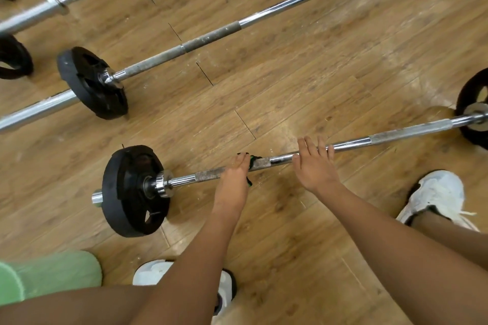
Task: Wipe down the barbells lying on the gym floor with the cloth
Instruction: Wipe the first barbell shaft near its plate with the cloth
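Gripping dark green cloth (251, 160) round rust-speckled chrome barbell (351, 143), left hand (233, 179); right hand (315, 165) rests straight-fingered on shaft.

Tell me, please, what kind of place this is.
Probably a gym or weight room: long steel barbells lie on a brown wood-plank floor, some carry round black weight plates, and the left hand holds a dark green cloth on the nearest bar.

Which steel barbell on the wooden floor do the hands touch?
The nearest steel barbell: the left hand grips a dark cloth on it, the right hand rests on it; the others lie untouched.
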`<state>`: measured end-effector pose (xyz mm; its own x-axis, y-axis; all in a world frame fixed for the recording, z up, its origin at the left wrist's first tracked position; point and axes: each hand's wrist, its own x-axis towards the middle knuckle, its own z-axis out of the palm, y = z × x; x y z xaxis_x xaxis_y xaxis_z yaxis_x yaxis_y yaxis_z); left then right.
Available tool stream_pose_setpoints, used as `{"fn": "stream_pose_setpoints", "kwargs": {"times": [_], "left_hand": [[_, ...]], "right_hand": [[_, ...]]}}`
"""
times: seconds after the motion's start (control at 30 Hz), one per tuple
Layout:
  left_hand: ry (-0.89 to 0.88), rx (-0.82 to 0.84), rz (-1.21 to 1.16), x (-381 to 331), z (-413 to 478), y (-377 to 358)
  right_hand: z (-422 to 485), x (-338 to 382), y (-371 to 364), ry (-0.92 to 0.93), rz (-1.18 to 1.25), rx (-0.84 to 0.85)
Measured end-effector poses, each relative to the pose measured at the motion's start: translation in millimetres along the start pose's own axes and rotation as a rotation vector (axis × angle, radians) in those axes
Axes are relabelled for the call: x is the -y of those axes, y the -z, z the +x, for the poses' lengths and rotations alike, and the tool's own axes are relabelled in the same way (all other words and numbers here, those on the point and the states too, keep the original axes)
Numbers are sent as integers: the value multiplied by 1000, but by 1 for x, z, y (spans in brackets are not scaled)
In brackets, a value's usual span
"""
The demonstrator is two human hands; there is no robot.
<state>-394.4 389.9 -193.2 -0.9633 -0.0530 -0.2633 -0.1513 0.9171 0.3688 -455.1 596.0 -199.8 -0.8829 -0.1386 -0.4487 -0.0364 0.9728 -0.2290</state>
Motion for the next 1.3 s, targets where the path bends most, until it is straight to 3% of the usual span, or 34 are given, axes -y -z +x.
{"fn": "stream_pose_setpoints", "kwargs": {"times": [0.17,0.43,0.7,0.87,1.07,1.3], "left_hand": [[-27,-37,-50,-13,-6,-12],[219,-187,-128,-4,-26,-21],[-147,41,57,-20,-25,-6],[65,-89,-96,-32,-46,-28],[-61,-46,-5,-26,-52,-28],[128,-112,-84,-19,-47,-20]], "right_hand": [[-6,-2,-5,9,5,-14],[-16,-5,-12,20,1,-52],[-29,-9,-24,25,14,-100],[-39,-10,-30,21,30,-117],[-48,-14,-37,20,44,-125],[-44,-10,-37,-3,52,-101]]}}
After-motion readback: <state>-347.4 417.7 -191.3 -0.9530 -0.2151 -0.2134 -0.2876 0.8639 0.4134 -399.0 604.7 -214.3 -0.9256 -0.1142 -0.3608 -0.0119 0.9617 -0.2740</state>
